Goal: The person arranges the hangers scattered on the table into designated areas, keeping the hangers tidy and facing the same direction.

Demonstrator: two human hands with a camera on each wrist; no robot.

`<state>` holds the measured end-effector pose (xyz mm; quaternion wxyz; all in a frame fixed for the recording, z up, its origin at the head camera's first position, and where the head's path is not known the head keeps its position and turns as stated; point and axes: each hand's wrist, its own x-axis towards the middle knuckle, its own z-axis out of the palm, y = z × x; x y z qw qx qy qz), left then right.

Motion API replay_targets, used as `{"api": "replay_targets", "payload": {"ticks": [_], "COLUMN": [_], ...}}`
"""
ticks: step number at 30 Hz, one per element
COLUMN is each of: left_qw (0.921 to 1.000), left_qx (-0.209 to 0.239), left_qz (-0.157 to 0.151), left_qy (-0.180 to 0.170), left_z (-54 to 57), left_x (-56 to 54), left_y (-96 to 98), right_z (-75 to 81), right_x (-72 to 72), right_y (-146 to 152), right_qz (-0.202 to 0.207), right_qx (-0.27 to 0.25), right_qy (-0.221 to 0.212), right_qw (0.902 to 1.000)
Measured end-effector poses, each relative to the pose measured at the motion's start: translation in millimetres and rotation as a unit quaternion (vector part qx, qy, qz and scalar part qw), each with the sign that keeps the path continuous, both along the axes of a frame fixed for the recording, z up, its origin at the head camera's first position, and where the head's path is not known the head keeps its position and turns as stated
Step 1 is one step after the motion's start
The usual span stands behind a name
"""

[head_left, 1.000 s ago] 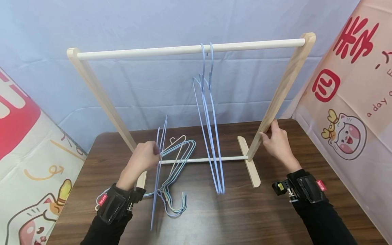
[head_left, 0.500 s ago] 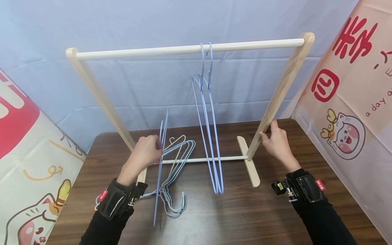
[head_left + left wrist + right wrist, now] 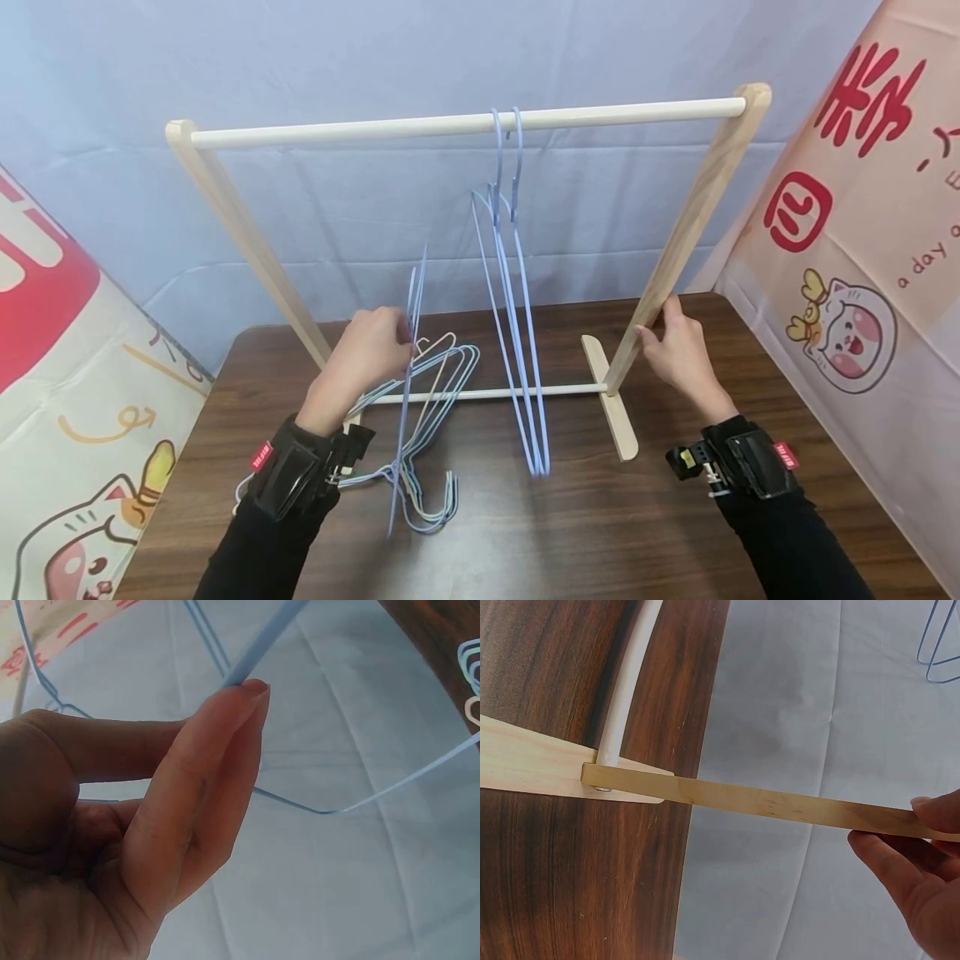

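My left hand pinches a thin blue clothes hanger, raised edge-on over the left half of the table. In the left wrist view, the thumb and fingertips close on its wire. At the right, my right hand grips the lower part of the wooden upright of a small clothes rack, thumb on one side and fingers on the other. Blue hangers hang by their hooks from the white top bar, right of its middle.
Several loose blue and cream hangers lie in a pile on the brown table, around the rack's left foot. A low white crossbar joins the uprights. Pale cloth stands behind, with printed panels at the sides.
My left hand has moved up and to the right, carrying the blue hanger with it. The right hand has stayed on the upright, and the hanging hangers keep their place.
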<state>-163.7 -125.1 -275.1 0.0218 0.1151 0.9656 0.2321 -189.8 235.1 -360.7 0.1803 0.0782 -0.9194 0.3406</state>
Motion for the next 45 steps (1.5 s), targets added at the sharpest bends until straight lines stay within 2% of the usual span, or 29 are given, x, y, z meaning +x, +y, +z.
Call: {"api": "replay_targets", "payload": {"ticks": [6,12,18,27,35,45], "left_qw": [0.9999,0.9999,0.9999,0.9997,0.9993,0.9995], "left_qx": [0.010,0.000,0.008,0.016,0.030,0.008], "left_qz": [-0.005,-0.009,-0.008,-0.016,-0.018,-0.026], "left_qy": [0.000,0.004,-0.007,0.003,-0.014,0.013], "left_z": [13.4,25.7,35.8,51.0,65.5,83.4], "left_x": [-1.2,-1.2,-0.4,-4.5,-7.8,-8.7], "left_y": [10.0,19.3,25.3,31.9,39.0,46.2], "right_z": [0.0,0.6,0.3,-1.7,-1.4,-1.4], "right_x": [0.4,0.6,0.8,1.4,1.2,-0.1], "right_y": [0,0,0,0,1,0], "right_qz": [0.004,0.001,0.002,0.008,0.004,0.011], "right_qx": [-0.002,-0.003,-0.003,-0.003,-0.003,-0.005], "right_qy": [0.001,-0.002,-0.003,0.004,0.001,0.008], "right_qw": [1.0000,1.0000,1.0000,1.0000,1.0000,0.9999]}}
